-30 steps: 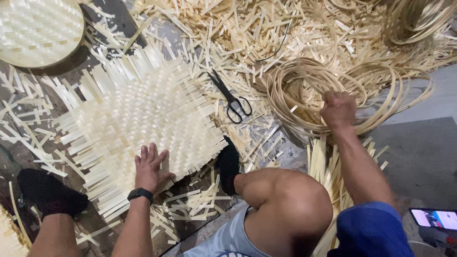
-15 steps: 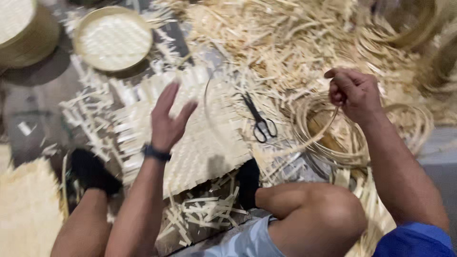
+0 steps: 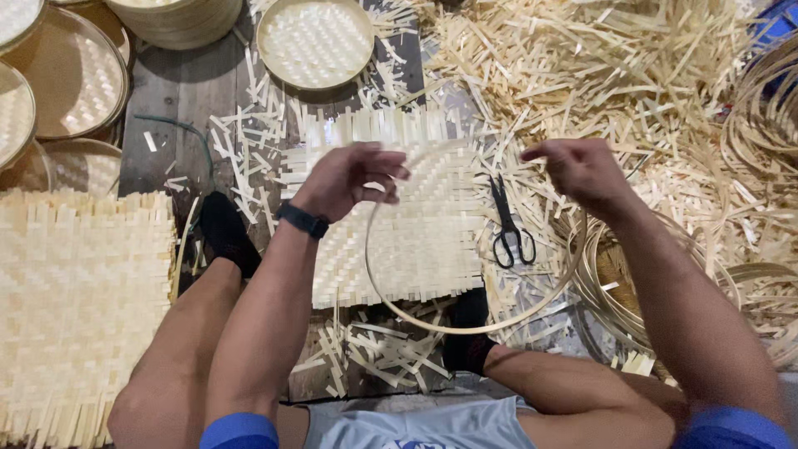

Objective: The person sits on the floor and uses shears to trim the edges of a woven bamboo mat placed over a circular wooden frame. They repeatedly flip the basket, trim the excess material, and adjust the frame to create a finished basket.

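Note:
A thin bamboo hoop (image 3: 465, 326) hangs in the air over a square woven bamboo mat (image 3: 416, 233) on the floor. My left hand (image 3: 349, 179), with a black wristband, grips the hoop's left side. My right hand (image 3: 582, 170) pinches its right side. Black scissors (image 3: 509, 229) lie just right of the mat, inside the hoop's outline. My feet in black socks rest at either side of the mat.
Another woven mat (image 3: 79, 291) lies at the left. Round woven trays (image 3: 314, 41) and stacked trays (image 3: 58, 75) stand at the top left. Loose bamboo strips (image 3: 598, 66) cover the floor at the top right. More coiled hoops (image 3: 632, 291) lie at the right.
My right hand lifted one hoop from the coil at the right and brought it over the mat. My left hand rose off the mat and took the hoop's other side.

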